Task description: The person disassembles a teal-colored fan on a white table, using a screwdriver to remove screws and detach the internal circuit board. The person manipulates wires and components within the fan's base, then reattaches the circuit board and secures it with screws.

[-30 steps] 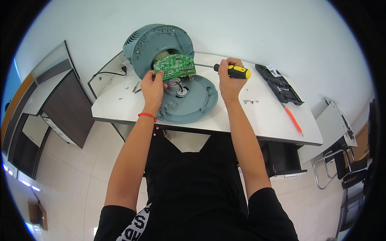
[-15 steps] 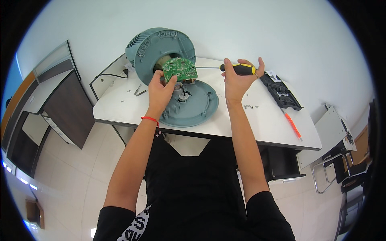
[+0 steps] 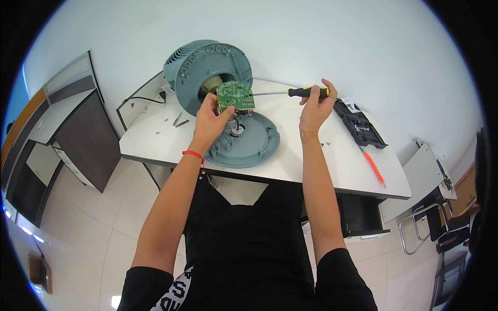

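Note:
My left hand (image 3: 210,122) grips a green circuit board (image 3: 235,94) by its lower left, thumb over the front. Behind it, a grey-green ribbed appliance housing (image 3: 213,61) leans with its round opening toward me; a round grey-green plate (image 3: 259,149) lies below, with a motor-like part and wires partly hidden. My right hand (image 3: 316,108) holds a yellow-and-black screwdriver (image 3: 295,92) by its handle; the horizontal shaft reaches the board's right side, where I cannot make out what the tip touches.
A white desk (image 3: 363,176) holds an open black tool case (image 3: 363,129), an orange-handled rod (image 3: 373,168), small metal bits, tweezer-like tools (image 3: 177,119) and a black plug cable (image 3: 140,99). A low partition borders the left; a chair (image 3: 436,223) stands at right.
The board and my left hand have moved down and right. My right hand and screwdriver have shifted right, and my fingers have changed their hold on the handle.

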Tool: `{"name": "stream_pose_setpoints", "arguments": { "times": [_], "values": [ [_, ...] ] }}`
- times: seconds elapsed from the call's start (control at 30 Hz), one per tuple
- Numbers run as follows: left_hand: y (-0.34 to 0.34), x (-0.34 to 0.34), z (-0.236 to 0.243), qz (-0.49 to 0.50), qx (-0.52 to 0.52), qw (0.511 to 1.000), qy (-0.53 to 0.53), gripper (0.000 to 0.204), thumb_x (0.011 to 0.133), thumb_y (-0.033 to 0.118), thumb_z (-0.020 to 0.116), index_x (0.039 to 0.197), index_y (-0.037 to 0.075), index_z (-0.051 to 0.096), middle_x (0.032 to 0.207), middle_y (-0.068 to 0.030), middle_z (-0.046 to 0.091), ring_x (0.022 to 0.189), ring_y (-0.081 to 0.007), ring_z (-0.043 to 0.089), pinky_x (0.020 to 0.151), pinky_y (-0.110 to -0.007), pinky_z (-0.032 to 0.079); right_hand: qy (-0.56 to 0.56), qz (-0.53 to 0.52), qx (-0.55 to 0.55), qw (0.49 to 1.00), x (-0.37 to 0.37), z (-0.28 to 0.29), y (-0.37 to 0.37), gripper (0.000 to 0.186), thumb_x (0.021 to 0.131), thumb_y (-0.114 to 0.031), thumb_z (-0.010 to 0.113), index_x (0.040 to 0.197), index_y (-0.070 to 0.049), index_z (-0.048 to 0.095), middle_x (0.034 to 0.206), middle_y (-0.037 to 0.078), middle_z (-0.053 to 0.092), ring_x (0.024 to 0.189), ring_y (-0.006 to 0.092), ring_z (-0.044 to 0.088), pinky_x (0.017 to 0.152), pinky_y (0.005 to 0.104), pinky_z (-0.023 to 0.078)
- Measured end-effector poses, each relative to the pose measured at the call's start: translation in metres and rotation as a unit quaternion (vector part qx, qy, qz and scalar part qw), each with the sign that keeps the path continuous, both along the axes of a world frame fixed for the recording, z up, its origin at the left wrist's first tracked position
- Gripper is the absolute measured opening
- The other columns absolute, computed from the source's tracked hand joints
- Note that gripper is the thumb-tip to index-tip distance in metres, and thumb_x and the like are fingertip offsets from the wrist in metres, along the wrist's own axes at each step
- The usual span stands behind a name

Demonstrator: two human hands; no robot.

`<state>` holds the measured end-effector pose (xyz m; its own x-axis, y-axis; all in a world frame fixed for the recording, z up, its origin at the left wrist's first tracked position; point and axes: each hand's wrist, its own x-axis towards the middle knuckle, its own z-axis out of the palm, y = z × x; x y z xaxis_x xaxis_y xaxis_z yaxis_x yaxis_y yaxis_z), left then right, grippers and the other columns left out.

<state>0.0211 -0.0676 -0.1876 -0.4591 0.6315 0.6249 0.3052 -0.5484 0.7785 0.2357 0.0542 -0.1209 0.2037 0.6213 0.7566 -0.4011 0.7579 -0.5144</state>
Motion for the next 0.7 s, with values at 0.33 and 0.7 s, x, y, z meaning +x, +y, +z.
{"name": "stream_pose_setpoints", "arguments": {
  "times": [0.33, 0.7],
  "values": [
    [-0.001, 0.003, 0.002, 0.025, 0.009, 0.999, 0.017, 0.026, 0.085, 0.011, 0.072, 0.099, 0.0, 0.052, 0.086, -0.0052, 0.066, 0.075, -0.0081, 0.057, 0.069, -0.026, 0.048, -0.245, -0.201, -0.027, 0.948, 0.028, 0.01, 0.03, 0.028, 0.096, -0.027, 0.062, 0.103, 0.0, 0.056, 0.072, 0.004, 0.059, 0.058, 0.009, 0.055, 0.055, 0.0242, 0.043],
    [-0.002, 0.01, 0.003, 0.123, -0.023, 0.987, 0.102, 0.032, 0.081, 0.017, 0.075, 0.094, 0.0, 0.051, 0.073, -0.007, 0.061, 0.063, -0.0119, 0.053, 0.06, -0.029, 0.045, -0.211, -0.081, -0.013, 0.974, 0.04, -0.006, 0.043, 0.033, 0.099, -0.035, 0.059, 0.096, -0.003, 0.057, 0.069, -0.001, 0.053, 0.059, 0.0054, 0.047, 0.052, 0.022, 0.037]
  ]
}}
